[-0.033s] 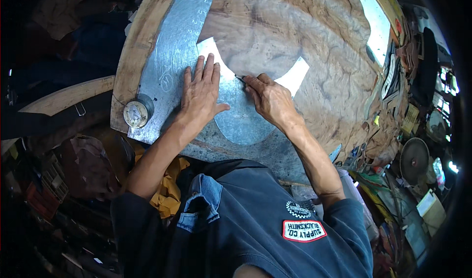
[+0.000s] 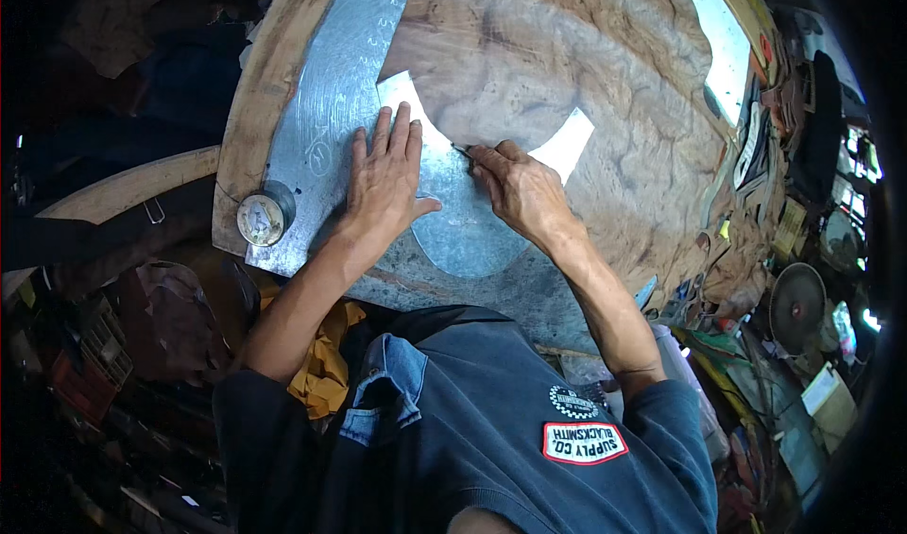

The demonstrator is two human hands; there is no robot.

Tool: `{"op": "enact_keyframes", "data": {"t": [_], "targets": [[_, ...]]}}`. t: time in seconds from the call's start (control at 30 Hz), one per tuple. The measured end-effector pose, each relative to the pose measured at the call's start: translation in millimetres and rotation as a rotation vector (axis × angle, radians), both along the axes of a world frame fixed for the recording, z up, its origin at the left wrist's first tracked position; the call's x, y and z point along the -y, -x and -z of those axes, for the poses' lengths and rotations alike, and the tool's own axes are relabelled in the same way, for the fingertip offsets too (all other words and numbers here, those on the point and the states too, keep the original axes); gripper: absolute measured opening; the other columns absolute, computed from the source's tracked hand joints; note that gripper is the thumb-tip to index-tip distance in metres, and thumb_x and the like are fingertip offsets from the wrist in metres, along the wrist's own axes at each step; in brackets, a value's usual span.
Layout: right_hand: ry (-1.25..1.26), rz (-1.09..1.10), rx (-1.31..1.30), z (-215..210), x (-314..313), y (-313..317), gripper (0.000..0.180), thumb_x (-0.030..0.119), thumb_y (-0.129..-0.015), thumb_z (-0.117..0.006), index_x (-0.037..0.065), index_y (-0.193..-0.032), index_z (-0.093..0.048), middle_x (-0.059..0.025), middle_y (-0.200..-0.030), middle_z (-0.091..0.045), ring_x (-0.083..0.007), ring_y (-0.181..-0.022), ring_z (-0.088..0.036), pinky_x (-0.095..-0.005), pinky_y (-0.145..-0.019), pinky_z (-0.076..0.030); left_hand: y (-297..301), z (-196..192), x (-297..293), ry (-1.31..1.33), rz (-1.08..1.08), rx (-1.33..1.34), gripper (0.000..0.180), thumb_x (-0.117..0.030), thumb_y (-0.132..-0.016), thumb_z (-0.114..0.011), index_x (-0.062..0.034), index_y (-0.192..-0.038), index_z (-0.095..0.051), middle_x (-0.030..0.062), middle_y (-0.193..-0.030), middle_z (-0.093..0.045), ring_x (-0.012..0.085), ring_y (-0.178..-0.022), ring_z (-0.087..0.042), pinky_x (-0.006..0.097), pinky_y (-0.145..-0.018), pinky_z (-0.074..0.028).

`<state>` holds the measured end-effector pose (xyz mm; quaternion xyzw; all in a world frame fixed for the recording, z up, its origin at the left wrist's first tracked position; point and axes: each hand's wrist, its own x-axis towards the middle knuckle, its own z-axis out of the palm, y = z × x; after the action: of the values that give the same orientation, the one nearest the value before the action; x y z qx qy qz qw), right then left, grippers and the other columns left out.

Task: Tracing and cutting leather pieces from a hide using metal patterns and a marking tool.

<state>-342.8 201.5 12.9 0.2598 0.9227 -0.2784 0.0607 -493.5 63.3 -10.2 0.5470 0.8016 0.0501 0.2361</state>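
Note:
A curved, U-shaped metal template [image 2: 472, 241] lies flat on a brown, wrinkled leather hide [image 2: 529, 52]. On its left arm, my left hand [image 2: 385, 170] rests palm down with fingers stretched out and thumb to the side. My right hand [image 2: 518, 186] is closed round a thin, dark pointed tool [image 2: 462, 151], most of which my fingers hide. The tool's tip meets the template's inner curved edge. Under and beside my left hand lies a long grey metal sheet [image 2: 331, 90] with a curved outline.
A round tin-like weight [image 2: 261, 220] stands on the sheet's lower left end. Another pale metal piece [image 2: 718, 52] lies at the far right of the hide. A wooden board edge [image 2: 248, 109] borders the left. A round fan-like object [image 2: 796, 309] and clutter are at right.

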Motion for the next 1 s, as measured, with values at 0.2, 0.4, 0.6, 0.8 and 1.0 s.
{"op": "enact_keyframes", "data": {"t": [0.2,0.4,0.6,0.8,1.0], "targets": [[0.006,-0.078,0.101,-6,-20,-15,0.026,0.020,-0.093,-0.058,0.010,-0.116,-0.067,-0.0126,-0.095,-0.064,-0.0324,-0.084,-0.066,-0.0422,-0.072,-0.055,-3,2,-4,0.032,-0.001,-0.009,0.107,-0.047,-0.064,-0.085,0.0052,-0.142,-0.035,0.0235,-0.155,-0.022,0.0395,-0.145,-0.021,0.059,-0.111,-0.026],[-0.032,-0.215,0.193,-7,-50,-31,0.028,0.018,-0.093,-0.056,0.015,-0.118,-0.067,-0.0120,-0.100,-0.063,-0.0324,-0.090,-0.065,-0.0412,-0.078,-0.054,-7,2,-12,0.121,-0.019,0.000,0.108,-0.048,-0.064,-0.085,0.0016,-0.144,-0.034,0.0210,-0.158,-0.017,0.0381,-0.146,-0.017,0.060,-0.112,-0.023],[-0.036,-0.325,0.353,-8,-87,-32,0.031,0.015,-0.092,-0.054,0.022,-0.120,-0.067,-0.0102,-0.118,-0.061,-0.0318,-0.101,-0.063,-0.0411,-0.086,-0.053,-10,8,-18,0.135,-0.025,-0.029,0.109,-0.050,-0.064,-0.084,0.0002,-0.146,-0.032,0.0186,-0.159,-0.016,0.0364,-0.147,-0.016,0.060,-0.112,-0.023],[-0.082,-0.464,0.319,-3,-122,-37,0.028,0.024,-0.095,-0.057,0.020,-0.122,-0.066,-0.0089,-0.122,-0.060,-0.0304,-0.108,-0.060,-0.0404,-0.096,-0.046,-13,10,-25,0.140,-0.021,-0.045,0.110,-0.051,-0.062,-0.085,-0.0008,-0.145,-0.034,0.0173,-0.159,-0.018,0.0343,-0.147,-0.017,0.058,-0.113,-0.023],[-0.164,-0.591,0.307,7,-157,-42,0.027,0.018,-0.092,-0.059,0.023,-0.117,-0.067,-0.0055,-0.117,-0.060,-0.0261,-0.109,-0.058,-0.0394,-0.095,-0.046,-17,15,-30,0.144,0.000,-0.079,0.109,-0.052,-0.062,-0.084,-0.0006,-0.144,-0.035,0.0162,-0.159,-0.018,0.0331,-0.147,-0.017,0.057,-0.113,-0.025]]}}
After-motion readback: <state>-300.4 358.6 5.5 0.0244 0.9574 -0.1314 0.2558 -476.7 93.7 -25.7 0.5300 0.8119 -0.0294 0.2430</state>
